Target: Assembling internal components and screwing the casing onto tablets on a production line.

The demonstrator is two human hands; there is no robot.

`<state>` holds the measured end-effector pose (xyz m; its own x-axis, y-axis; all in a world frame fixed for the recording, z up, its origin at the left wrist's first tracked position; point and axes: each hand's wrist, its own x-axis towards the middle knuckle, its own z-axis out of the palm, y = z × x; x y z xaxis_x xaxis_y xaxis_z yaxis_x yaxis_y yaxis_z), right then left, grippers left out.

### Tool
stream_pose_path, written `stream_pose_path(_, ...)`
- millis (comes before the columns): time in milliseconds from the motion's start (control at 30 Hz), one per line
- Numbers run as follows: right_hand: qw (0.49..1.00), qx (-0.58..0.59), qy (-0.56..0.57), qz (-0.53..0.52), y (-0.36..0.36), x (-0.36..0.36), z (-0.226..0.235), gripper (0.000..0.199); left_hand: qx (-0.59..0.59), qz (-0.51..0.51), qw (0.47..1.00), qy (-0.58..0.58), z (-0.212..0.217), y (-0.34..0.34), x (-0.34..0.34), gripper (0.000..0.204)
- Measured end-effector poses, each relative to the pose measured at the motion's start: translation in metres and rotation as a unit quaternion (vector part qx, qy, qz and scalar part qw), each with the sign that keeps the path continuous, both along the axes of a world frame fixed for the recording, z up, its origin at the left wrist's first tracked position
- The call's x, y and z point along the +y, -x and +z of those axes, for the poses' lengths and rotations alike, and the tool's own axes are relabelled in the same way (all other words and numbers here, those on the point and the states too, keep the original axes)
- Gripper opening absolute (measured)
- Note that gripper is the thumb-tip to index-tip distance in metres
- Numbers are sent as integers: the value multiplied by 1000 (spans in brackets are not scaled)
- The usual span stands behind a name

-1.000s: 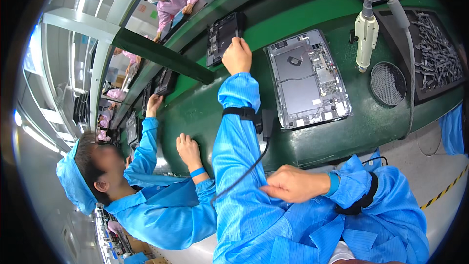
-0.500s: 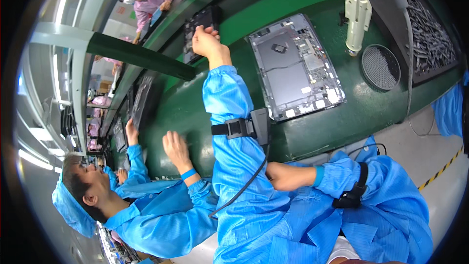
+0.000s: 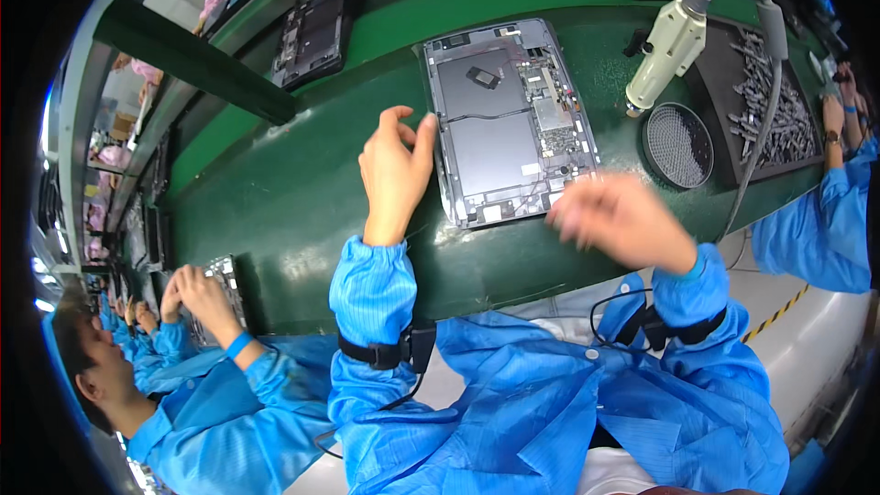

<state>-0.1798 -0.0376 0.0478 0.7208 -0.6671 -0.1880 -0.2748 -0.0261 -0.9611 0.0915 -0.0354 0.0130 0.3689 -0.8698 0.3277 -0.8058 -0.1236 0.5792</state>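
Observation:
An opened grey tablet housing point(image 3: 481, 151) lies flat on the green table in front of me. It has a circuit board along its right side, a thin black cable across its middle and a small black square piece point(image 3: 483, 79) on its upper part. At its left edge is my left hand point(image 3: 394, 165), thumb and fingers apart, holding nothing that I can see. Whether the thumb touches the edge is unclear. Over the housing's lower right corner hovers my right hand point(image 3: 628, 220), its fingers smeared by motion.
An off-white power screwdriver point(image 3: 667, 50) hangs beside a round dish point(image 3: 678, 145) of tiny grey pieces. Farther right, a black tray point(image 3: 724, 92) bears many small dark parts. Other housings point(image 3: 312, 37) lie on the far green strip. Co-workers' hands point(image 3: 203, 298) are at left and right.
My left hand has come back from the housing on the far strip to the tablet's left edge. My right hand has risen from my lap to its lower right corner. The view has shifted.

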Motion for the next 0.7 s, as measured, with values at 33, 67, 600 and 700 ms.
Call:
stream_pose_path(33,990,-3,99,-102,4,-18,-5,18,0,-14,1000,0,-3,3,7,39)
stream_pose_path(67,959,-3,194,-208,5,-34,-16,20,52,-27,998,-21,-5,12,8,39)
stream_pose_path(600,918,96,325,-205,-10,-72,-35,33,-204,-91,974,-39,9,21,-6,43)
stream_pose_path(700,873,74,444,-186,-11,-65,-30,26,-48,-88,995,-14,6,17,-4,38)
